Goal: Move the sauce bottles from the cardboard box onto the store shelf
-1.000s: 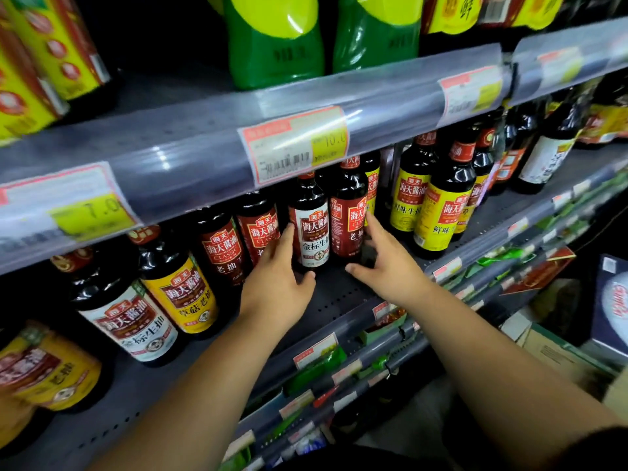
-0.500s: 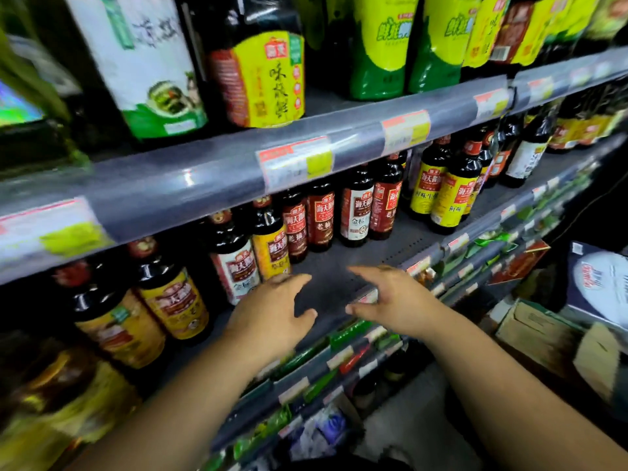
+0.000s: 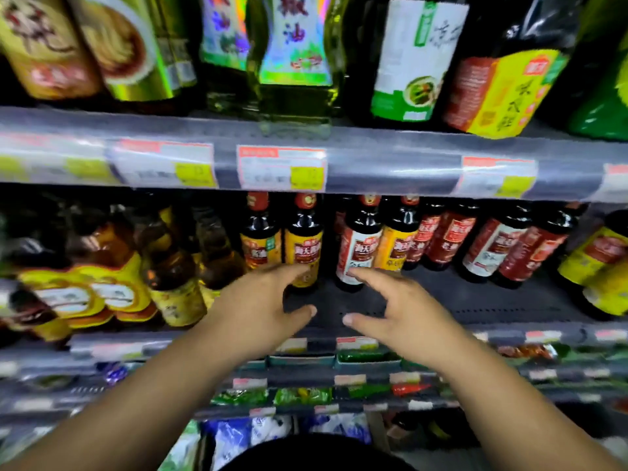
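- Neither hand holds anything: the left hand (image 3: 261, 311) and the right hand (image 3: 401, 307) hover with fingers spread and relaxed over the dark grey perforated metal shelf (image 3: 475, 300).
- A second ago both hands rested against the dark glass sauce bottles with red labels (image 3: 452, 239). They have since drawn back, and those bottles stand upright in the row.
- Left fingertips overlap the dark bottle with a yellow label (image 3: 303, 246); whether they touch it, I cannot tell.
- The cardboard box is out of view. That placement looks finished, so more bottles likely need fetching from the box.
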`<state>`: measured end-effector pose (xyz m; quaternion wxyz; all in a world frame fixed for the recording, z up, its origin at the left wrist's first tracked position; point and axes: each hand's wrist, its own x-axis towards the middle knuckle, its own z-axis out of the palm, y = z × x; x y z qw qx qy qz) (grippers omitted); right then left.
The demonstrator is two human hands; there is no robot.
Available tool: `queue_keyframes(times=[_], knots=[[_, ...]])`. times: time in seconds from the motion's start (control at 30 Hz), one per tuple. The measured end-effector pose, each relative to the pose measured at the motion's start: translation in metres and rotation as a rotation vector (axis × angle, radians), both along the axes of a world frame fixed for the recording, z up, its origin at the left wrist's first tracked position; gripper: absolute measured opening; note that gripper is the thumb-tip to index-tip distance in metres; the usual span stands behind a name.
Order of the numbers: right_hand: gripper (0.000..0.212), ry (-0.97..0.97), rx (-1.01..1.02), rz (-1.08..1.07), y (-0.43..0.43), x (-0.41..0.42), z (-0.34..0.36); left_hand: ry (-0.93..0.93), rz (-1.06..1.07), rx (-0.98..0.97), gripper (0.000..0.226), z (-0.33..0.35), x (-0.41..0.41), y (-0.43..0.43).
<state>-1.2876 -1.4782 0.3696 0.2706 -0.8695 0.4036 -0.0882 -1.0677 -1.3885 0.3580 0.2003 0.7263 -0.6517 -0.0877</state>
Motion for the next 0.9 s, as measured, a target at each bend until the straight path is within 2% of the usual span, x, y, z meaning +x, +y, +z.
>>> queue_keyframes(times=[0.2, 0.4, 0.53, 0.77, 0.9], knots=[[0.076, -0.039, -0.019, 0.326, 0.006, 0.065, 0.019, 0.052, 0.279, -0.067, 0.070, 0.017, 0.022, 0.049], [0.076, -0.073, -0.028, 0.686, 0.047, 0.120, 0.024, 0.057, 0.575, -0.169, 0.073, 0.024, 0.030, 0.136], [0.078, -0.087, -0.015, 0.869, 0.081, 0.157, 0.023, 0.038, 0.691, -0.092, 0.069, 0.025, 0.037, 0.197], [0.073, -0.143, 0.087, 1.007, 0.145, 0.239, 0.022, 0.109, 0.958, -0.101, 0.071, 0.029, 0.068, 0.292], [0.072, -0.142, 0.076, 1.065, 0.177, 0.283, 0.021, 0.142, 1.086, -0.064, 0.064, 0.025, 0.103, 0.337]])
